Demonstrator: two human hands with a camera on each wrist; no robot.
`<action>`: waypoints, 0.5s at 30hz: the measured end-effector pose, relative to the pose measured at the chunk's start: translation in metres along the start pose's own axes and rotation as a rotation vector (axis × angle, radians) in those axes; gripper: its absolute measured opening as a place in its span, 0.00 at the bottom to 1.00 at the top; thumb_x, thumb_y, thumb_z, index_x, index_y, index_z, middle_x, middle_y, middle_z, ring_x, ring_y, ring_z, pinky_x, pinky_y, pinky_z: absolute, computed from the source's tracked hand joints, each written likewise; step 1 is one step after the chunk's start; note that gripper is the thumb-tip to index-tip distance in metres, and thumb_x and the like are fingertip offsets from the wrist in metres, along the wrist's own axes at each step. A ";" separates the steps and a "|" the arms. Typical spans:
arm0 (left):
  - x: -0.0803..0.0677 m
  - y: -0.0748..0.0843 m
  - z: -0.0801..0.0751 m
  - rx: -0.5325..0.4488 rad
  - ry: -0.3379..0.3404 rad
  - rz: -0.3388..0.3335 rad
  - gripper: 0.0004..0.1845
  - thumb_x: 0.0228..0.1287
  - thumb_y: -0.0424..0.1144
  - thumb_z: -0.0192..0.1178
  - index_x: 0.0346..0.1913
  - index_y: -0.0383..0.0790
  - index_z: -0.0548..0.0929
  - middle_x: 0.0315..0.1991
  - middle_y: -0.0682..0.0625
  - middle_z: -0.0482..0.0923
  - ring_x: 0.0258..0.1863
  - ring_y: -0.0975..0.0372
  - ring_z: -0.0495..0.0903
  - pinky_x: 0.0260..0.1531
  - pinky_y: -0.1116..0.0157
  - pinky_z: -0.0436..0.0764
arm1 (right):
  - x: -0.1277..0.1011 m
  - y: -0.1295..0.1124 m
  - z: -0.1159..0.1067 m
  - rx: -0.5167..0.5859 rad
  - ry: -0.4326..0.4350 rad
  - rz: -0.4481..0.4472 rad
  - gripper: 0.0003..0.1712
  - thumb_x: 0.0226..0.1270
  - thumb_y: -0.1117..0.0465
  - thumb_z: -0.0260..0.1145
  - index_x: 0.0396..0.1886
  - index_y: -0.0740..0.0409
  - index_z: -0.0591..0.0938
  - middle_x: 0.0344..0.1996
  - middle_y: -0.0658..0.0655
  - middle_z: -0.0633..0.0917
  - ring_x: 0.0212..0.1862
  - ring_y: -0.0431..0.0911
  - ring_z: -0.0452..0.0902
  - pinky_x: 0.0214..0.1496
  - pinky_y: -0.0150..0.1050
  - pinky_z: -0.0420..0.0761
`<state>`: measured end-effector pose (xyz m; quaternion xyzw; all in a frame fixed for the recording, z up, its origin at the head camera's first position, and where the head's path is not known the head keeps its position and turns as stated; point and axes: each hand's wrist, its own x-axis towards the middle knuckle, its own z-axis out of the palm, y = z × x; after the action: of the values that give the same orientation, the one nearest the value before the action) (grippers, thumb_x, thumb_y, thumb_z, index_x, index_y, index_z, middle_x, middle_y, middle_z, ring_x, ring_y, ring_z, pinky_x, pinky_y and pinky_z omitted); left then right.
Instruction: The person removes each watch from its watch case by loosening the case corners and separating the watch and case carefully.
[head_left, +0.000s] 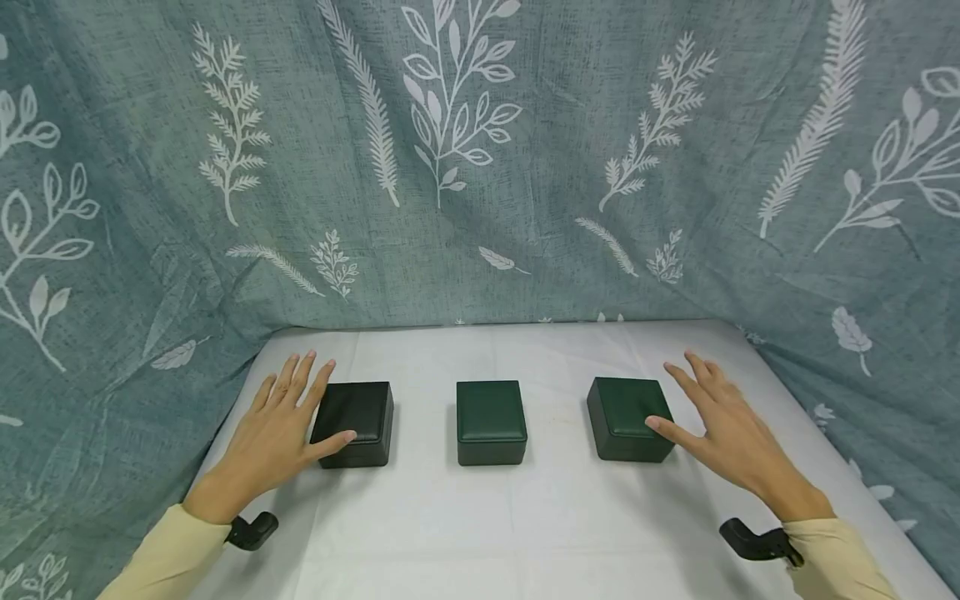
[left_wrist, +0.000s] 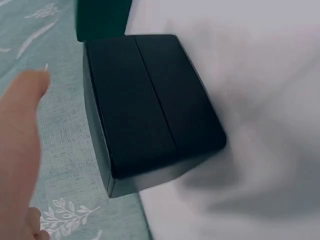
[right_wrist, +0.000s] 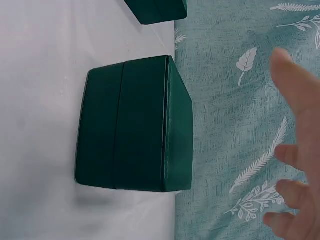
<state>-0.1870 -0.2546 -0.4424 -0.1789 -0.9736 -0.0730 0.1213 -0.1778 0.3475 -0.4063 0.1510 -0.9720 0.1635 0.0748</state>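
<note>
Three small lidded boxes stand in a row on the white cloth, all closed. At the left is a black box (head_left: pixel 351 417), a dark green box (head_left: pixel 491 421) stands in the middle, and another green box (head_left: pixel 628 421) sits at the right, slightly turned. My left hand (head_left: pixel 270 437) is spread at the black box's left side, its thumb overlapping the lid in the head view. Over the right green box's outer edge, my right hand (head_left: pixel 727 437) is spread with fingers extended. Both wrist views show a gap between thumb and box; neither hand holds anything.
A white cloth (head_left: pixel 480 525) covers the table. Behind it and along both sides hangs a blue-green curtain (head_left: pixel 555 150) with white leaf prints. Black wrist-worn devices (head_left: pixel 757 542) stick out at both cuffs.
</note>
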 end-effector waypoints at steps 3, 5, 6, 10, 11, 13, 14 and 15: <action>0.001 0.000 -0.001 -0.089 0.042 -0.032 0.54 0.69 0.69 0.57 0.83 0.38 0.51 0.79 0.31 0.53 0.78 0.38 0.49 0.69 0.36 0.56 | 0.001 -0.003 0.002 0.047 -0.014 0.009 0.47 0.75 0.37 0.62 0.83 0.50 0.58 0.81 0.66 0.54 0.78 0.69 0.48 0.63 0.77 0.58; 0.001 -0.001 -0.002 -0.151 0.092 -0.056 0.49 0.71 0.64 0.60 0.80 0.33 0.58 0.74 0.27 0.62 0.72 0.34 0.61 0.63 0.34 0.66 | 0.001 -0.006 0.005 0.065 0.002 -0.007 0.42 0.76 0.39 0.62 0.81 0.52 0.63 0.76 0.66 0.66 0.73 0.68 0.62 0.60 0.74 0.66; 0.001 -0.001 -0.002 -0.180 0.115 -0.067 0.47 0.72 0.62 0.61 0.79 0.31 0.61 0.71 0.27 0.66 0.69 0.33 0.67 0.60 0.35 0.69 | 0.001 -0.008 0.007 0.070 0.017 -0.024 0.39 0.77 0.41 0.63 0.79 0.54 0.66 0.72 0.66 0.71 0.69 0.68 0.69 0.58 0.71 0.70; 0.000 -0.003 -0.002 -0.260 0.165 -0.125 0.36 0.75 0.56 0.60 0.71 0.30 0.73 0.57 0.30 0.80 0.51 0.38 0.83 0.43 0.41 0.81 | 0.003 -0.017 0.015 0.104 0.089 -0.065 0.29 0.77 0.48 0.66 0.69 0.59 0.78 0.55 0.59 0.87 0.49 0.57 0.86 0.46 0.58 0.82; 0.000 -0.004 -0.002 -0.280 0.171 -0.140 0.33 0.76 0.55 0.59 0.69 0.31 0.75 0.55 0.32 0.83 0.48 0.41 0.84 0.41 0.43 0.82 | 0.004 -0.019 0.017 0.115 0.100 -0.071 0.26 0.76 0.49 0.66 0.66 0.59 0.80 0.52 0.57 0.88 0.45 0.53 0.87 0.44 0.55 0.83; -0.001 -0.005 0.000 -0.317 0.184 -0.168 0.28 0.77 0.55 0.59 0.63 0.33 0.81 0.50 0.37 0.86 0.41 0.46 0.86 0.36 0.48 0.82 | 0.006 -0.024 0.021 0.136 0.111 -0.074 0.23 0.76 0.49 0.66 0.62 0.57 0.84 0.47 0.52 0.90 0.41 0.47 0.87 0.40 0.49 0.84; -0.002 -0.006 0.001 -0.336 0.192 -0.177 0.26 0.77 0.54 0.59 0.59 0.33 0.83 0.48 0.39 0.86 0.39 0.49 0.86 0.34 0.50 0.82 | 0.007 -0.027 0.023 0.141 0.114 -0.075 0.22 0.76 0.48 0.66 0.60 0.57 0.85 0.46 0.50 0.90 0.39 0.45 0.86 0.39 0.47 0.84; -0.002 -0.007 0.002 -0.352 0.198 -0.184 0.24 0.77 0.53 0.59 0.56 0.34 0.84 0.47 0.40 0.87 0.38 0.51 0.86 0.34 0.51 0.82 | 0.008 -0.029 0.026 0.148 0.115 -0.079 0.21 0.76 0.48 0.66 0.58 0.56 0.86 0.44 0.49 0.90 0.38 0.43 0.85 0.39 0.45 0.84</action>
<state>-0.1879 -0.2619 -0.4457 -0.0996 -0.9415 -0.2697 0.1760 -0.1789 0.3104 -0.4204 0.1845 -0.9447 0.2402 0.1256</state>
